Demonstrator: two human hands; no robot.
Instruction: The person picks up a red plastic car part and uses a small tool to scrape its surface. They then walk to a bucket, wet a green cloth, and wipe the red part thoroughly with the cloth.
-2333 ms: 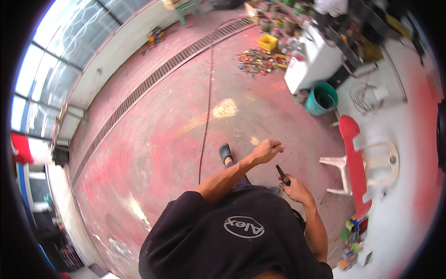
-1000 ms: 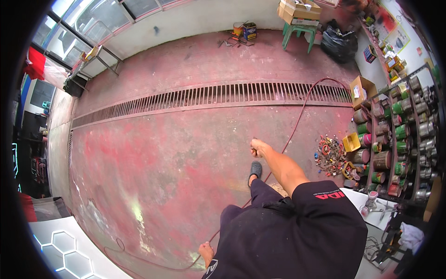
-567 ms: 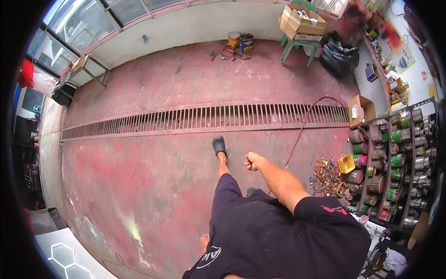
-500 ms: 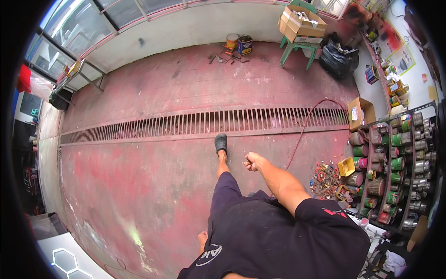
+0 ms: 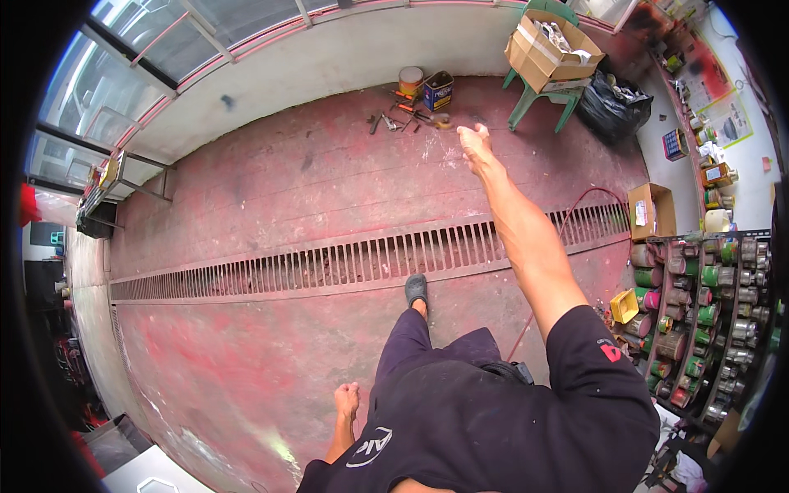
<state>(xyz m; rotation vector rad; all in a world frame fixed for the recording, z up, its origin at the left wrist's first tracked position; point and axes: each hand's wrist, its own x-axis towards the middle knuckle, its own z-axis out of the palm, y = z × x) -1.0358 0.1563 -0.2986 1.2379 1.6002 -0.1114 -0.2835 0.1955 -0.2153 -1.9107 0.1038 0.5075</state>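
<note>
My right hand [image 5: 472, 140] swings forward at the end of a straight arm, its fingers loosely curled with nothing visible in them. It points toward two cans [image 5: 426, 87] and scattered hand tools [image 5: 393, 122] lying by the far wall. My left hand [image 5: 347, 400] hangs low beside my hip, seen from above, and its fingers are hard to read. My foot in a dark sandal [image 5: 417, 289] is stepping just short of a long metal floor grate [image 5: 329, 263].
A cardboard box on a green stool [image 5: 546, 49] and a black bag [image 5: 612, 103] stand at the back right. A red hose [image 5: 575, 205] runs over the red floor toward a small box [image 5: 653, 209]. Shelves of paint cans [image 5: 699, 312] line the right side.
I have turned and walked toward the grate and far wall. My right arm swung from a bent fist near my body to fully stretched forward.
</note>
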